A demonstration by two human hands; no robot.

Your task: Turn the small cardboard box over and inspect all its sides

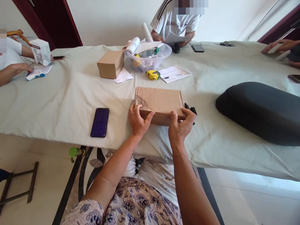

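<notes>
A flat brown cardboard box (159, 101) lies on the cloth-covered table (70, 93) in front of me. My left hand (138, 120) grips its near left corner, fingers curled over the top and thumb along the front edge. My right hand (180, 126) holds the near right corner the same way. A small black object (192, 110) lies just behind my right hand beside the box.
A dark phone (100, 122) lies left of the box. Farther back are a smaller cardboard box (110, 64), a clear bowl (150, 57) of supplies, a yellow tape measure (152, 74) and papers (174, 73). A black cushion (262, 109) fills the right. Other people sit around the table.
</notes>
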